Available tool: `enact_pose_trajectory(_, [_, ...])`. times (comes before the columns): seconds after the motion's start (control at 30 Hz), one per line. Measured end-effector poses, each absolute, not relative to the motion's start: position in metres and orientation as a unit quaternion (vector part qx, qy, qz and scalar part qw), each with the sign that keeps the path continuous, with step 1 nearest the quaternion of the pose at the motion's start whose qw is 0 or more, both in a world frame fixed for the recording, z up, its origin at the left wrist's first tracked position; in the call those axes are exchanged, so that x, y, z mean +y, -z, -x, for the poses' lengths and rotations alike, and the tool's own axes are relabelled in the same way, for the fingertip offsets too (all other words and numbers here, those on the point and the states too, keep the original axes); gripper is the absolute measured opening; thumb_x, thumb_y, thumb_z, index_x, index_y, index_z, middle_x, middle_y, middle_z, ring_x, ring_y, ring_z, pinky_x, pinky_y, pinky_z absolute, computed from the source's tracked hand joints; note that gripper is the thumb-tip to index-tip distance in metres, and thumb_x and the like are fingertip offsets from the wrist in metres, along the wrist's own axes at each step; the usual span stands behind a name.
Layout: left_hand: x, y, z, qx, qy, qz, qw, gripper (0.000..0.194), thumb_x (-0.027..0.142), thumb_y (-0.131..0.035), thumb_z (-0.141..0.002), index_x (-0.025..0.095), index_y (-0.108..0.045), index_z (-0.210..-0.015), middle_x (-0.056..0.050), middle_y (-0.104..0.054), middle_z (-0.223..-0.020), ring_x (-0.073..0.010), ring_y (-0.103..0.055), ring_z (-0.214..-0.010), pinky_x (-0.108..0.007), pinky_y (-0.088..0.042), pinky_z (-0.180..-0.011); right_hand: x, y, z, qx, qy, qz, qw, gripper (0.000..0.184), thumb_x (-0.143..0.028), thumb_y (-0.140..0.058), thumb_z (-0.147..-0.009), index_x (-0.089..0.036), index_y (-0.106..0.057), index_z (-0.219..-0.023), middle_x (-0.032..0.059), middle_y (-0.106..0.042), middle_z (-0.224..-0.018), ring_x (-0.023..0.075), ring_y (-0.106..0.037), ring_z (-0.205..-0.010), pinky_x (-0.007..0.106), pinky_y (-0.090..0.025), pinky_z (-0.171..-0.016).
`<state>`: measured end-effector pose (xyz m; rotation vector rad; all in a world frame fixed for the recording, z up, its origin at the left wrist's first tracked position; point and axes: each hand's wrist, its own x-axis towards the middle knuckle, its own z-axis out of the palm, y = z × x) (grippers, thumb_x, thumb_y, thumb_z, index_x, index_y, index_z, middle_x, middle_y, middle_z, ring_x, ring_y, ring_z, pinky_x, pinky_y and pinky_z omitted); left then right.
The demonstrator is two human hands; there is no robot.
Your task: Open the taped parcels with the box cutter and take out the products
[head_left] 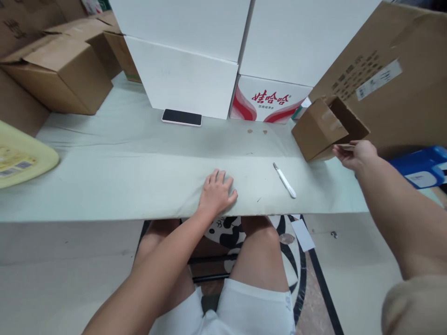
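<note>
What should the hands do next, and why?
Maybe the right hand should slide the small box a little closer: it is right at the box's edge, and the box stands well to the right of the left hand, which rests on the table.

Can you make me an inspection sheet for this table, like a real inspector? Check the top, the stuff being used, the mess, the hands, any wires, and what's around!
Surface: pale green tabletop, a little wrinkled at its left side.
Things in use: small brown box, open, near the right end; slim white tool lying apart from it.
Clutter: black-faced phone lying flat before the white boxes; two little brown bits.
Hands: left hand rests on the tabletop, fingers spread; right hand is at the small box's flap, grip unclear.
Cables: nothing seen.
Surroundings: brown cartons left, yellow container left, blue container right, pale paper on the floor.
</note>
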<state>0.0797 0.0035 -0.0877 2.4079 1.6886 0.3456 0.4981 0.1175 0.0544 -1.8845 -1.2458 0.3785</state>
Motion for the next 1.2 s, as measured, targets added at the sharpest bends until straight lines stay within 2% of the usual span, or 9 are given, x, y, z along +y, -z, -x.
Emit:
enact_pose_trajectory(0.13, [0.004, 0.087, -0.080, 0.569, -0.102, -0.811, 0.093, 0.048, 0.043, -0.050, -0.098, 0.020, -0.065, -0.137, -0.018, -0.052, -0.158, -0.0398, -0.040, -0.154, -0.056, -0.040, -0.123, 0.140, -0.036, -0.479, -0.452, -0.272, 0.762, 0.376, 0.065, -0.035, -0.006, -0.100, 0.000, -0.046, -0.137, 0.0339, -0.063, -0.124, 0.0216, -0.072, -0.099, 0.041, -0.059, -0.081])
enact_pose_trajectory(0.23, [0.004, 0.086, -0.080, 0.571, -0.093, -0.810, 0.094, 0.049, 0.043, -0.049, -0.099, 0.020, -0.064, -0.139, -0.017, -0.052, -0.158, -0.0397, -0.039, -0.155, -0.055, -0.039, -0.124, 0.116, 0.004, -0.450, -0.470, -0.289, 0.765, 0.331, 0.058, -0.047, -0.031, -0.099, -0.009, -0.054, -0.136, 0.0262, -0.065, -0.135, 0.0287, -0.067, -0.121, 0.050, -0.053, -0.104])
enact_pose_trajectory(0.3, [0.005, 0.085, -0.081, 0.572, -0.092, -0.810, 0.093, 0.049, 0.043, -0.050, -0.098, 0.020, -0.064, -0.138, -0.017, -0.052, -0.158, -0.0396, -0.039, -0.155, -0.054, -0.039, -0.125, 0.083, 0.035, -0.427, -0.496, -0.259, 0.768, 0.312, 0.054, -0.045, -0.051, -0.091, -0.016, -0.057, -0.136, 0.0210, -0.060, -0.146, 0.0325, -0.057, -0.137, 0.054, -0.040, -0.120])
enact_pose_trajectory(0.4, [0.004, 0.085, -0.082, 0.573, -0.091, -0.809, 0.096, 0.048, 0.045, -0.052, -0.098, 0.021, -0.065, -0.137, -0.015, -0.051, -0.159, -0.0394, -0.039, -0.155, -0.054, -0.038, -0.125, 0.025, 0.074, -0.390, -0.592, -0.165, 0.747, 0.253, 0.067, -0.043, -0.061, -0.084, -0.015, -0.055, -0.145, 0.0219, -0.051, -0.154, 0.0374, -0.044, -0.149, 0.058, -0.031, -0.127])
enact_pose_trajectory(0.5, [0.001, 0.085, -0.084, 0.574, -0.095, -0.806, 0.109, 0.049, 0.045, -0.053, -0.098, 0.021, -0.064, -0.140, -0.015, -0.049, -0.161, -0.0388, -0.037, -0.156, -0.054, -0.037, -0.127, -0.017, 0.095, -0.361, -0.654, -0.044, 0.739, 0.157, 0.067, -0.048, -0.054, -0.091, -0.014, -0.057, -0.148, 0.0249, -0.046, -0.156, 0.0438, -0.043, -0.148, 0.066, -0.037, -0.120])
enact_pose_trajectory(0.6, [-0.002, 0.085, -0.085, 0.575, -0.114, -0.797, 0.147, 0.048, 0.044, -0.055, -0.098, 0.020, -0.064, -0.139, -0.014, -0.049, -0.161, -0.0376, -0.035, -0.157, -0.054, -0.034, -0.129, -0.034, 0.105, -0.347, -0.655, -0.001, 0.743, 0.139, 0.055, -0.046, -0.047, -0.095, -0.018, -0.066, -0.139, 0.0218, -0.051, -0.153, 0.0433, -0.051, -0.141, 0.067, -0.043, -0.115])
enact_pose_trajectory(0.8, [0.039, 0.058, -0.025, 0.587, -0.153, -0.769, 0.200, 0.040, 0.031, -0.054, -0.098, 0.022, -0.061, -0.135, -0.010, -0.058, -0.149, -0.0209, -0.058, -0.137, -0.032, -0.048, -0.118, -0.030, 0.103, -0.346, -0.658, 0.004, 0.739, 0.143, 0.051, -0.044, -0.048, -0.092, -0.020, -0.070, -0.132, 0.0203, -0.061, -0.143, 0.0438, -0.060, -0.132, 0.063, -0.050, -0.110])
enact_pose_trajectory(1.0, [0.137, -0.009, 0.149, 0.752, -0.209, -0.623, 0.043, 0.029, 0.025, -0.060, -0.092, 0.018, -0.062, -0.121, -0.010, -0.061, -0.138, -0.0248, -0.055, -0.132, -0.041, -0.044, -0.121, -0.029, 0.099, -0.340, -0.627, -0.003, 0.771, 0.110, 0.056, -0.051, -0.043, -0.091, -0.023, -0.071, -0.130, 0.0197, -0.063, -0.143, 0.0461, -0.062, -0.130, 0.063, -0.052, -0.108])
enact_pose_trajectory(1.2, [0.188, -0.053, 0.260, 0.841, -0.153, -0.513, -0.073, 0.067, 0.036, -0.067, -0.092, 0.004, -0.040, -0.144, -0.014, -0.041, -0.163, -0.0289, -0.034, -0.147, -0.059, -0.027, -0.130, -0.025, 0.101, -0.339, -0.611, 0.001, 0.788, 0.075, 0.063, -0.054, -0.036, -0.088, -0.022, -0.072, -0.128, 0.0200, -0.065, -0.141, 0.0462, -0.064, -0.128, 0.062, -0.055, -0.102])
